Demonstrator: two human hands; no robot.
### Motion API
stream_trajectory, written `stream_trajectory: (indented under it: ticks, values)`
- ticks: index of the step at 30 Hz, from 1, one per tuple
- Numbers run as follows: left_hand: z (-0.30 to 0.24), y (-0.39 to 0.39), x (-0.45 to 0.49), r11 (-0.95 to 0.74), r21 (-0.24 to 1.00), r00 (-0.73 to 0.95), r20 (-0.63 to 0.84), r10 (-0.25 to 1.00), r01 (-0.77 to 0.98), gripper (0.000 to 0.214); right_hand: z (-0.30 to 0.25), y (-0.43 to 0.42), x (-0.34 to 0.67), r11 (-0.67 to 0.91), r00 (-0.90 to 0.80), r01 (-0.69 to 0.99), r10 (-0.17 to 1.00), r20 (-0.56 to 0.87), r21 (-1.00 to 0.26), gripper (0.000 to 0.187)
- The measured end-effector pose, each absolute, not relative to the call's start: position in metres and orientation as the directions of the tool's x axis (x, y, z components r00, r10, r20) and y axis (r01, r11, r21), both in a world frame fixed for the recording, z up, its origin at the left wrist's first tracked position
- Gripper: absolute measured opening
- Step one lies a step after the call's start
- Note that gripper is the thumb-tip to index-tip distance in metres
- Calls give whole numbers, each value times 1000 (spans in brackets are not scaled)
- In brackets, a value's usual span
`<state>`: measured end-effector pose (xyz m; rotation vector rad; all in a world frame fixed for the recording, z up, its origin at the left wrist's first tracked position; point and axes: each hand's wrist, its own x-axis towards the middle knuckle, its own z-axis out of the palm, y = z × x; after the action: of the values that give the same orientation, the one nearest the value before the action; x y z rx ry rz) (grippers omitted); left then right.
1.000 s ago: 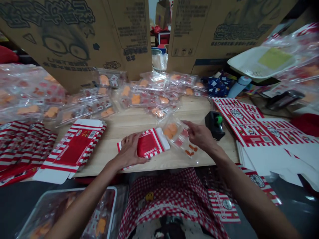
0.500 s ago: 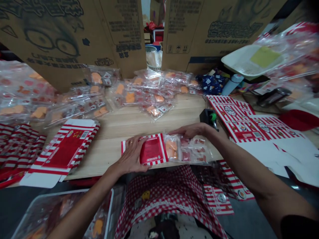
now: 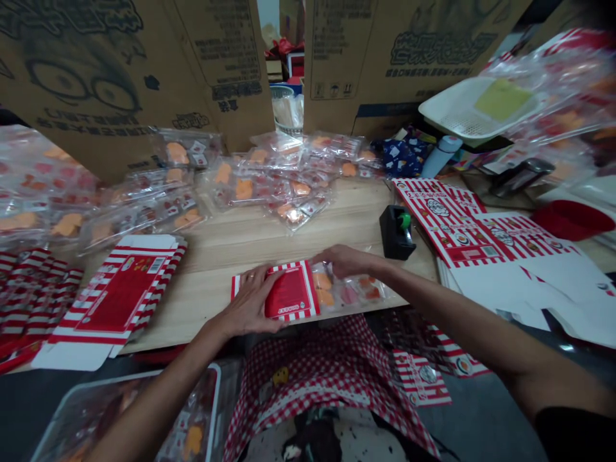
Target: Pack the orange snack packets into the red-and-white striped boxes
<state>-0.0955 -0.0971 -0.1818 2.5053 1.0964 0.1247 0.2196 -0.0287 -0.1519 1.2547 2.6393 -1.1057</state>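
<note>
My left hand [image 3: 250, 303] lies on a flat red-and-white striped carton [image 3: 291, 292], holding it against the wooden table [image 3: 231, 256]. My right hand [image 3: 346, 260] grips the far edge of a clear plastic pack [image 3: 344, 289] of orange and pink pieces. That pack lies level with the carton, and its left end butts against or enters the carton's open right end. The inserted part cannot be seen. A black tape dispenser [image 3: 397, 232] with a green hub stands just beyond my right hand.
Many sealed packs [image 3: 264, 183] lie heaped along the table's far side, before tall cardboard boxes [image 3: 120, 70]. Flat striped carton blanks [image 3: 486, 240] lie at right, and folded cartons [image 3: 120, 301] at left. A tray of packs [image 3: 129, 417] sits below the table's near edge.
The pack has swung from a slant to lying in line with the carton, and less of it shows beyond the carton's end. My right hand has moved left with it.
</note>
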Motion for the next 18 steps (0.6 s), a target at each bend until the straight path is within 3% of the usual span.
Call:
stream_trajectory:
  ticks: [2, 3, 6, 8, 11, 14, 16, 18]
  values:
    - [-180, -98, -97, -565, 404, 642, -77, 762, 719, 111, -151, -42, 234, 373, -467, 788, 880, -81, -489, 55]
    - [-179, -98, -98, -535, 420, 620, -87, 780, 733, 109, -152, -50, 245, 272, -316, 851, 948, -25, -450, 49]
    - [-173, -93, -99, -409, 458, 510, -119, 852, 789, 101, -163, -74, 275, -83, 46, 916, 994, -104, -393, 29]
    - [-170, -87, -97, -327, 449, 426, -137, 894, 831, 95, -175, -89, 284, -142, 65, 900, 978, -196, -413, 27]
    - [-167, -81, -87, -255, 445, 370, -195, 908, 859, 84, -191, -98, 277, -119, 28, 855, 982, -185, -504, 23]
    - [-166, -88, -78, -159, 504, 317, -244, 916, 849, 78, -196, -92, 267, -189, 42, 697, 974, -224, -691, 42]
    - [-164, -99, -74, -38, 614, 271, -292, 917, 789, 75, -187, -82, 264, -236, 6, 482, 964, -266, -844, 60]
    - [-161, -110, -69, 119, 801, 301, -352, 886, 586, 68, -165, -69, 263, -200, -81, 280, 970, -231, -939, 76]
